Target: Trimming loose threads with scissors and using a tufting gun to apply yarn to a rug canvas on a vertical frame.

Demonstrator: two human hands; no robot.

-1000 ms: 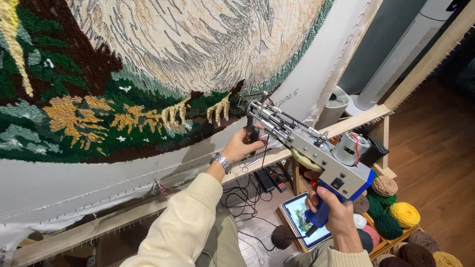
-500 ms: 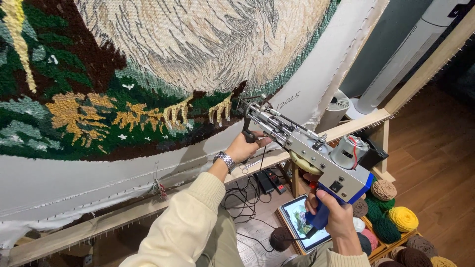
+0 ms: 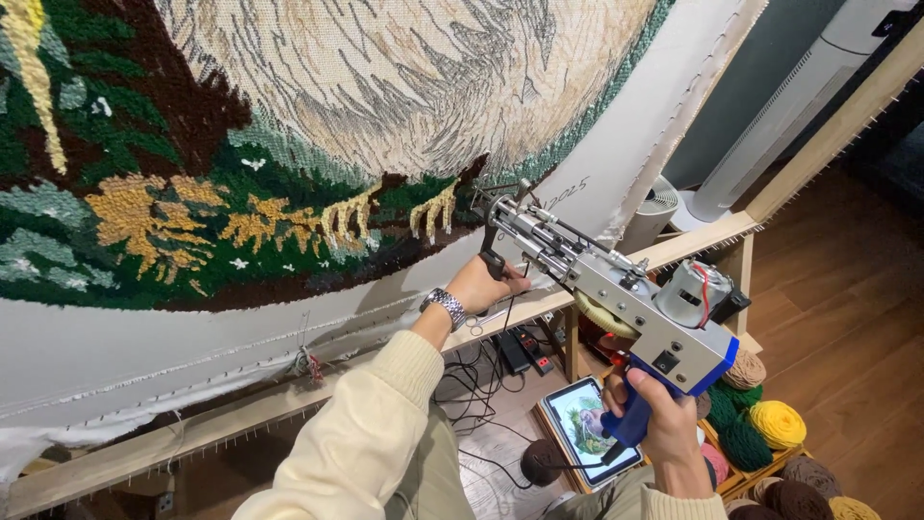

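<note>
A grey metal tufting gun point(image 3: 616, 289) with a blue handle points its needle at the lower edge of a tufted rug picture point(image 3: 318, 144) stretched on white cloth. My right hand point(image 3: 659, 429) grips the blue handle low on the right. My left hand point(image 3: 486, 286), with a metal wristwatch, holds the black front grip just under the gun's nose, close against the cloth. The needle tip sits by the dark brown border below the yellow claw shapes.
A wooden frame bar point(image 3: 241, 424) runs under the cloth. Below lie a tablet point(image 3: 589, 429) showing a picture, a power strip point(image 3: 525, 349) with cables, and a crate of several yarn balls point(image 3: 770, 433). A white tower fan point(image 3: 770, 125) stands at the right.
The gun and both hands have shifted slightly up and left along the rug's lower border. The grips are unchanged.
</note>
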